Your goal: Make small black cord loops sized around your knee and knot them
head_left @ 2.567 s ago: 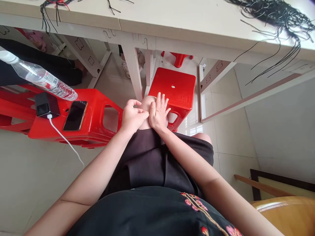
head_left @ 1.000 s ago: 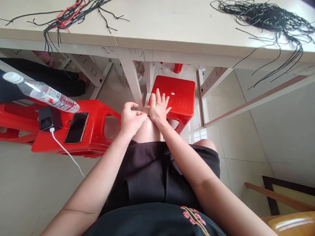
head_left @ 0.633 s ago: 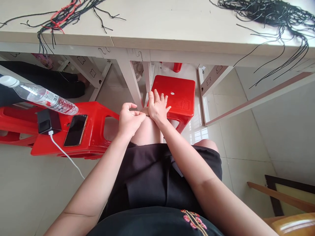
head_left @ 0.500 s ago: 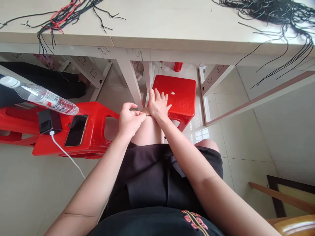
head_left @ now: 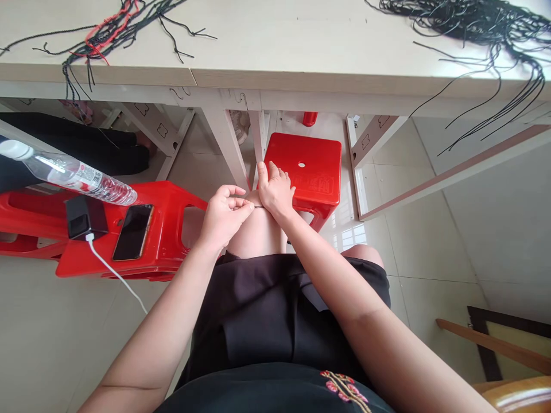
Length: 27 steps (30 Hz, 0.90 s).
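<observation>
My left hand (head_left: 227,217) is closed in a pinch over my raised knee, thumb and forefinger on the end of a thin dark cord (head_left: 258,206). The short visible stretch of cord runs across the bare skin to the heel of my right hand (head_left: 275,192). That hand lies flat against the knee with its fingers stretched out, and whatever is under the palm is hidden. Just beyond it is a red plastic stool (head_left: 312,166).
On the table (head_left: 275,40) above my hands lie a bundle of black braided cords (head_left: 116,34) tied with red and a heap of black cords (head_left: 465,23). To the left, another red stool (head_left: 167,229) holds a bottle (head_left: 81,175), a phone (head_left: 133,232) and a cabled black box (head_left: 86,218).
My right hand has slid slightly back toward me along the knee, its fingers now closer together. My left hand has shifted slightly left and down, still pinching the cord.
</observation>
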Available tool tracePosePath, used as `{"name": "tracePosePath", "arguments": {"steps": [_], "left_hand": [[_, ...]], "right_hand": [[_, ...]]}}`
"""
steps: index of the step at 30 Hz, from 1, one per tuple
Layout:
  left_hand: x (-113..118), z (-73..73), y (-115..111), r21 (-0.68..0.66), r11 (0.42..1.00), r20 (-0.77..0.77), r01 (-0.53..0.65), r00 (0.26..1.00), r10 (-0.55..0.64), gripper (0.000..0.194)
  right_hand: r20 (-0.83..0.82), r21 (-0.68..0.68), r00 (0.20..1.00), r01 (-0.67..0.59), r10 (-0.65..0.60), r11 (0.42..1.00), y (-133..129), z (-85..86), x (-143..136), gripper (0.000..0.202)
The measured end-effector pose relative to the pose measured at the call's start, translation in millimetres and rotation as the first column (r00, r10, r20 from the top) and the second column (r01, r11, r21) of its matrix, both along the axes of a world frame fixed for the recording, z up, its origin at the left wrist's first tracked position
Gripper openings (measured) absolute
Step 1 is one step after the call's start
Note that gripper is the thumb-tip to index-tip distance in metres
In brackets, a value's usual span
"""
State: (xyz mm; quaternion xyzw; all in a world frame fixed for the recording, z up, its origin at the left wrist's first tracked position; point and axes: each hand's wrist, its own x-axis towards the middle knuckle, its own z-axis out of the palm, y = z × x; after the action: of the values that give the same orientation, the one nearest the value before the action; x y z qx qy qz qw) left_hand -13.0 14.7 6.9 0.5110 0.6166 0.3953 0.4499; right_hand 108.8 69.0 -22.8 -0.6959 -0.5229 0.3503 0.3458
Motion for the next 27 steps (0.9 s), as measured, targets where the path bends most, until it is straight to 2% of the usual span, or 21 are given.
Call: {"name": "tracePosePath", "arguments": {"steps": [6,16,21,27], "left_hand": [[-4.6,4.2,-2.9,-0.082,0.996,0.054,0.033,0.998,-0.028,0.032],[-10.0,-0.1,-6.0,0.019,1.000,0.005,0.010,1.000,-0.010,0.029],[-13.0,0.5,-5.7,0.054,0.998,-0.012,0.037,0.999,-0.036,0.025],[-13.0,2.0,-8.0,0.109,0.994,-0.040,0.016,0.999,-0.012,0.024]], "right_hand": [[0.039,0.010,0.999,0.006,-0.007,1.000,-2.6,1.4,0.3,0.071],[0.059,-0.008,0.998,-0.004,0.005,1.000,-4.2,3.7,-0.7,0.075],[0.053,-0.010,0.999,-0.003,0.003,1.000,-3.6,2.7,-0.8,0.076],[0.043,-0.014,0.999,-0.013,0.013,1.000,-3.3,1.8,-1.1,0.078]]}}
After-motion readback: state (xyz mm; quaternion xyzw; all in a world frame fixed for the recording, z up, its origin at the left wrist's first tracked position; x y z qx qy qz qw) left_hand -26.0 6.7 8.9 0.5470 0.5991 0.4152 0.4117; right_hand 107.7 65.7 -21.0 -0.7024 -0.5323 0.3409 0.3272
